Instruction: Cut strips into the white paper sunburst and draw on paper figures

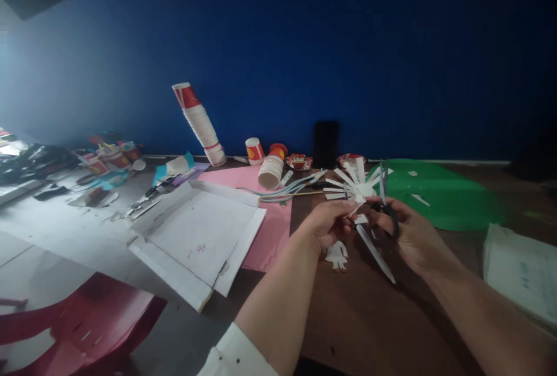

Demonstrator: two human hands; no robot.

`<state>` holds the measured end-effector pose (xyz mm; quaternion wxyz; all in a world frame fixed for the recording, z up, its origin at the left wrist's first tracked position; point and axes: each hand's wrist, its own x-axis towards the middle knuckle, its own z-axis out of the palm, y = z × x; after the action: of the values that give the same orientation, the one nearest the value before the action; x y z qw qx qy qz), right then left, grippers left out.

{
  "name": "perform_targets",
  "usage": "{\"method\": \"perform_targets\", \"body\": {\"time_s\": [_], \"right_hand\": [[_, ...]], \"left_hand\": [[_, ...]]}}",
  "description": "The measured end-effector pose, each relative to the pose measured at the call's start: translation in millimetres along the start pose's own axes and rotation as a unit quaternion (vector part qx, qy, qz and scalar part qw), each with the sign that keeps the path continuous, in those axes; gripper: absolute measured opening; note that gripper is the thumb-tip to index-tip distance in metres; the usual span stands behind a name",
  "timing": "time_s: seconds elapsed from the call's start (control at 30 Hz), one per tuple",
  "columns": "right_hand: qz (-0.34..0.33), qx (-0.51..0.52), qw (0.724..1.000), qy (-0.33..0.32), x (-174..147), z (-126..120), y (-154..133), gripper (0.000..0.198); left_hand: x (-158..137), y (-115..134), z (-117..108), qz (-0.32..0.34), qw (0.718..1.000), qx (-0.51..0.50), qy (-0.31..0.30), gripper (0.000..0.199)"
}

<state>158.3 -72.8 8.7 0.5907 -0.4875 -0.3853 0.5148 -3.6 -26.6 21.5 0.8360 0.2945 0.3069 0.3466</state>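
My left hand (333,222) pinches a white paper piece (359,190) whose edge is cut into several strips fanning outward. One longer strip (376,253) hangs down to the right, below my fingers. Scissors (386,212) with dark handles are in my right hand (407,222), fingers around the loops and blades pointing up beside the paper. Both hands are close together over the brown table. Just under my left hand lies a small white paper cutout (337,257) with finger-like ends.
A shallow white cardboard tray (191,248) rests partly on pink paper (256,254). Behind it stand a leaning stack of paper cups (202,126) and a single cup (255,151). Green paper (448,196) lies right, near a white packet (517,271). A red chair (100,318) is lower left.
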Motion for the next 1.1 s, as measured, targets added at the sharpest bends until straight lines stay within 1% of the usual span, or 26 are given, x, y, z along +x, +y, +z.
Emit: {"method": "perform_targets", "body": {"time_s": [0.03,0.17,0.27,0.33,0.43,0.5,0.53,0.67,0.73,0.83,1.0,1.1], "right_hand": [[-0.002,-0.007,1.000,-0.002,0.6,-0.4,1.2,0.042],[-0.006,-0.015,1.000,-0.016,2.1,-1.1,4.7,0.041],[-0.014,-0.005,1.000,-0.013,1.7,0.0,4.8,0.043],[-0.008,0.003,1.000,-0.012,0.9,1.3,4.0,0.043],[0.007,0.007,1.000,0.001,-0.1,3.6,2.6,0.042],[0.004,0.009,1.000,0.014,-0.4,5.0,1.9,0.040],[0.002,0.008,1.000,0.020,-0.5,5.5,1.6,0.041],[-0.005,-0.009,0.999,0.033,-0.1,5.3,0.9,0.046],[-0.014,-0.016,0.999,0.031,0.4,4.0,1.2,0.047],[-0.022,-0.020,0.999,0.026,0.9,2.6,1.7,0.047],[-0.011,-0.012,1.000,0.018,-1.0,5.9,-2.4,0.047],[0.000,0.000,1.000,0.012,-2.5,7.6,-4.9,0.046]], "left_hand": [[-1.2,1.9,0.3,-0.015,1.000,-0.027,0.001,0.006],[-3.3,6.4,1.1,-0.069,0.993,-0.098,-0.003,0.010],[-2.9,6.9,1.4,-0.093,0.989,-0.115,0.002,0.016],[-2.4,6.3,1.7,-0.092,0.990,-0.109,0.008,0.017],[-1.2,3.9,1.7,-0.069,0.995,-0.072,0.017,0.013],[0.1,1.3,1.4,-0.043,0.998,-0.028,0.020,0.007],[0.9,-0.2,1.2,-0.028,0.999,-0.003,0.019,0.006],[3.8,-4.9,0.8,0.027,0.995,0.083,0.036,0.026],[4.6,-5.5,0.8,0.049,0.991,0.112,0.048,0.032],[4.4,-4.6,1.2,0.066,0.988,0.127,0.050,0.036],[2.6,-3.1,2.9,0.064,0.992,0.103,0.044,0.034],[3.9,-4.4,2.2,0.065,0.991,0.101,0.054,0.035]]}}
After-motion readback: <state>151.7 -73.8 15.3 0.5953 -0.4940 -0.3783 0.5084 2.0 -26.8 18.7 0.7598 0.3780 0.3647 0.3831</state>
